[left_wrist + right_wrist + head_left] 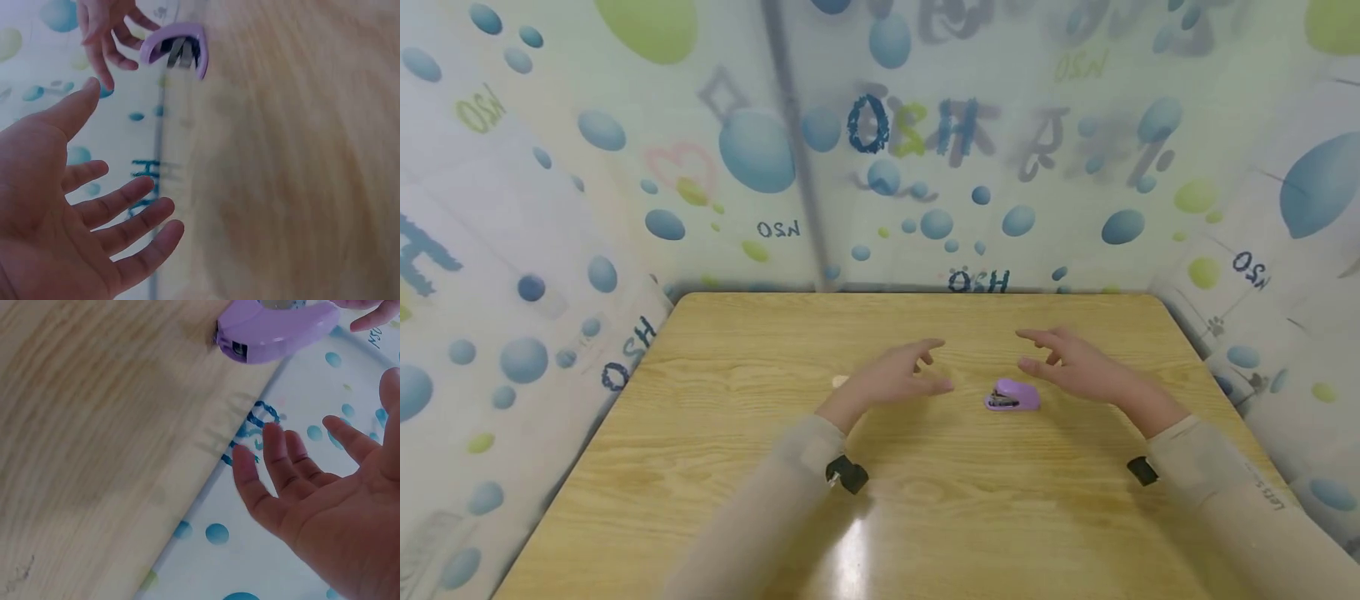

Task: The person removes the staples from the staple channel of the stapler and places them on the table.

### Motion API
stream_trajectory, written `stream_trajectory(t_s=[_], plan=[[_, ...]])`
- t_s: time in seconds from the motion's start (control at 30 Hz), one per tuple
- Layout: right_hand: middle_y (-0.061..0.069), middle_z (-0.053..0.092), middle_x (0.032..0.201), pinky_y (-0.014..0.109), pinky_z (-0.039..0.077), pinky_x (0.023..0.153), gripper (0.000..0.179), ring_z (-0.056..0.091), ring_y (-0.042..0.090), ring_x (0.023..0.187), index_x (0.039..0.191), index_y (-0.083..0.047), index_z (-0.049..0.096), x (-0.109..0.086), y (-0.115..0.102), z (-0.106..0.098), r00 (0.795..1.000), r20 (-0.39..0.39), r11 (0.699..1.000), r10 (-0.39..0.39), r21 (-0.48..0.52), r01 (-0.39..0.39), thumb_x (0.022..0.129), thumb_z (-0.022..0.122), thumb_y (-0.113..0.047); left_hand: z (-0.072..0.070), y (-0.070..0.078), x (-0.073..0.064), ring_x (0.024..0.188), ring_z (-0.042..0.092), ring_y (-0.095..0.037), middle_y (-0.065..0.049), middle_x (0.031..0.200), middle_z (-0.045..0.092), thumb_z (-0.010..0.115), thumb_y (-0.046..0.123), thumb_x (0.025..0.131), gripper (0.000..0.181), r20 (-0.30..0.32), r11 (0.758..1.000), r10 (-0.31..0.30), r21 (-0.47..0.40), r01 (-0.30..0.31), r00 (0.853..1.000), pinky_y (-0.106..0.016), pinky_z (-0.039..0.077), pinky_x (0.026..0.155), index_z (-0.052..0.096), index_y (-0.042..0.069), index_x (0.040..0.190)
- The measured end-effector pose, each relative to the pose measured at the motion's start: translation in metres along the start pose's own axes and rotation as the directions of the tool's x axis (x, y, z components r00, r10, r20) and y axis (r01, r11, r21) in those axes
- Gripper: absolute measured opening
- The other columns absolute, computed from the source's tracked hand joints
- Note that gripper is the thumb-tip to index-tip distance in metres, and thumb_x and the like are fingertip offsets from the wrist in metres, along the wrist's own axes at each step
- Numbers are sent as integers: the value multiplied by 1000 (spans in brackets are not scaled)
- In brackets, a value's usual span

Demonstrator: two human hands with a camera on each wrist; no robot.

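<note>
A small purple stapler point(1013, 396) lies on the wooden table, its metal end toward the left. In the left wrist view that metal end of the stapler point(181, 47) faces the camera; the right wrist view has its purple back point(275, 334). My left hand point(895, 375) hovers to the left of the stapler, fingers spread and holding nothing. To the right and slightly behind it is my right hand point(1078, 367), fingers loosely extended, nothing in them. A small pale object point(839, 381) peeks out behind my left wrist, mostly hidden.
The wooden table point(700, 467) reaches back to a wall point(1037, 100) patterned with blue and green drops and lettering. Similar patterned panels stand at the left and right sides. Each sleeve has a dark device point(847, 474) at the wrist.
</note>
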State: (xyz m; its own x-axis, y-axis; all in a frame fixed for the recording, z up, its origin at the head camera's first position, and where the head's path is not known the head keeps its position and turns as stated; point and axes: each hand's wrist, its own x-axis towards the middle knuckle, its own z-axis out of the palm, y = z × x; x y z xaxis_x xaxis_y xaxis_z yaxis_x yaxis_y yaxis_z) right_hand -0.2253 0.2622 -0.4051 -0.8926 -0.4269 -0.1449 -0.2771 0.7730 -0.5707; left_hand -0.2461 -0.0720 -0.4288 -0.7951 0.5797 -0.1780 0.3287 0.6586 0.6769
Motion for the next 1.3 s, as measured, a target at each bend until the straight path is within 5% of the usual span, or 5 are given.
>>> stream_trajectory(t_s=[0.23,0.53,0.8,1.0,1.3], plan=[[19,62,115,36,54,72,71,64,23,87,162,-4,41,5,3,12,999,51,998,-20,66,17,107,64,-42,34,5,21,102,65,-16,-8,128,66,78,52,95,79,5,999,9,-37,-9,1000,-33,56,84,48,19,160],[6,51,93,29,40,59,65,42,11,67,159,-7,48,2,0,24,996,81,989,-45,146,33,105,70,-35,58,12,39,77,49,-11,-1,91,60,83,41,94,59,1,997,69,22,-69,998,-25,40,66,65,19,146],[3,50,90,28,36,58,57,38,11,67,152,-6,57,4,-4,29,998,55,989,-37,148,29,101,75,-25,75,17,49,112,67,-14,6,121,77,83,49,91,40,-108,979,52,199,-30,993,-33,53,96,78,34,128],[4,54,90,28,38,63,49,45,17,77,142,-8,67,7,-3,34,999,32,988,-2,152,-2,98,78,-27,81,20,55,126,68,-18,13,125,79,85,49,89,28,-168,992,-40,111,59,985,-45,49,111,82,39,114],[3,57,90,30,39,68,43,49,20,86,136,-9,73,10,0,42,999,19,988,32,153,-34,97,79,-27,85,30,51,120,72,-12,16,124,79,84,48,90,26,-188,979,-105,153,135,977,-30,57,93,83,38,115]])
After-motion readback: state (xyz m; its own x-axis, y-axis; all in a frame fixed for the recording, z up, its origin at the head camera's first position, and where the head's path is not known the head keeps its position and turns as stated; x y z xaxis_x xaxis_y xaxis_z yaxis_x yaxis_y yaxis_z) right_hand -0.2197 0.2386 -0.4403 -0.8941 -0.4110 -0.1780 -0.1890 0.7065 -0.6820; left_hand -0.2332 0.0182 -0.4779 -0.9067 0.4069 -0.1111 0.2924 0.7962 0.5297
